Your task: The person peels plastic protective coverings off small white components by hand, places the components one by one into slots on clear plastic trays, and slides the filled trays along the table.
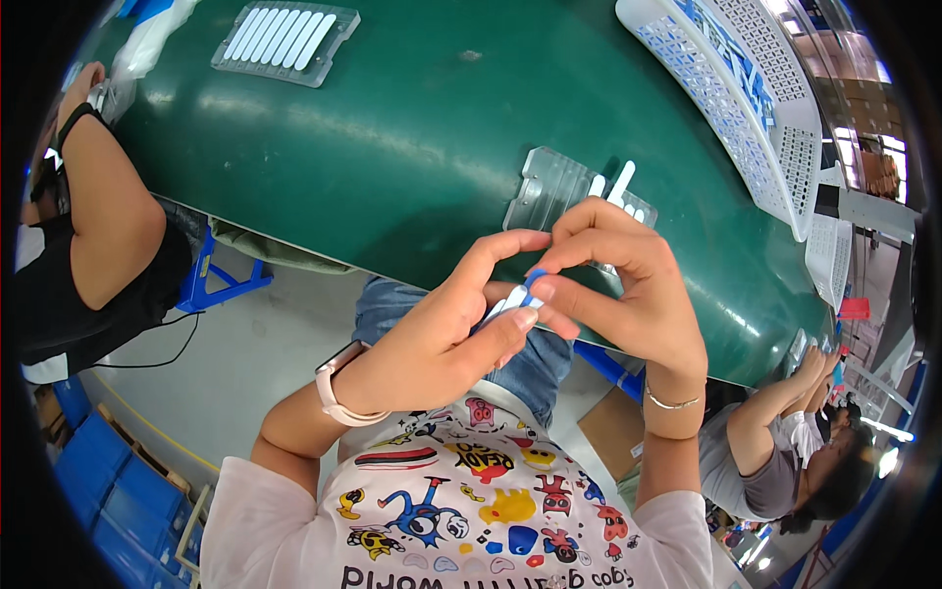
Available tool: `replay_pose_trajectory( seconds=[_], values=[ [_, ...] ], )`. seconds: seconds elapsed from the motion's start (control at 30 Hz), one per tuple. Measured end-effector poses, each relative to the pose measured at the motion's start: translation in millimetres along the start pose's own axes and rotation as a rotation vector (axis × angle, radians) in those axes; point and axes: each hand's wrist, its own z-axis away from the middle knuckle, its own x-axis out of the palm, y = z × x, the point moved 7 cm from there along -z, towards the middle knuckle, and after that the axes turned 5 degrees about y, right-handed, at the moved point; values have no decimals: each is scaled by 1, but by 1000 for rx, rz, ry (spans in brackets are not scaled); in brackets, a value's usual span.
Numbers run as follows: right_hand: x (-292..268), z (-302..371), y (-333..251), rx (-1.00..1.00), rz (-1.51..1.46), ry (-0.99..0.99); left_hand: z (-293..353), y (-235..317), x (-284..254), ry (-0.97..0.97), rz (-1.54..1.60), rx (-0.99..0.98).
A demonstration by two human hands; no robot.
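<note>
My left hand [432, 329] is closed around a few slim white sticks [506, 302] with rounded ends. Thumb and fingers of my right hand [628, 285] pinch a small blue piece [535, 278] at the end of these sticks; whether it is joined to one, I cannot tell. Just beyond my hands lies a clear plastic tray [535, 187] with long slots, partly covered by my right hand. Several white sticks [622, 182] lie in its right part, one of them sticking up at an angle.
A second clear tray [339, 44] with a row of white sticks lies at the far left of the green table [392, 128]. A white perforated basket [746, 147] with blue and white pieces stands at the right. Co-workers' arms [103, 211] reach in at both sides. A blue stool [221, 280] stands below.
</note>
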Motion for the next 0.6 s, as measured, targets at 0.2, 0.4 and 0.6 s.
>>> replay_pose_trajectory(
  seconds=[0.2,0.4,0.6],
  values=[
    [-16,2,-5,-134,-74,67,-1,-5,-7,-45,76,-194],
    [-13,6,-1,-71,-310,60,3,-11,2,-204,140,-390],
    [-54,-14,16,66,194,280,3,-16,0,-125,108,-408]
  ],
)
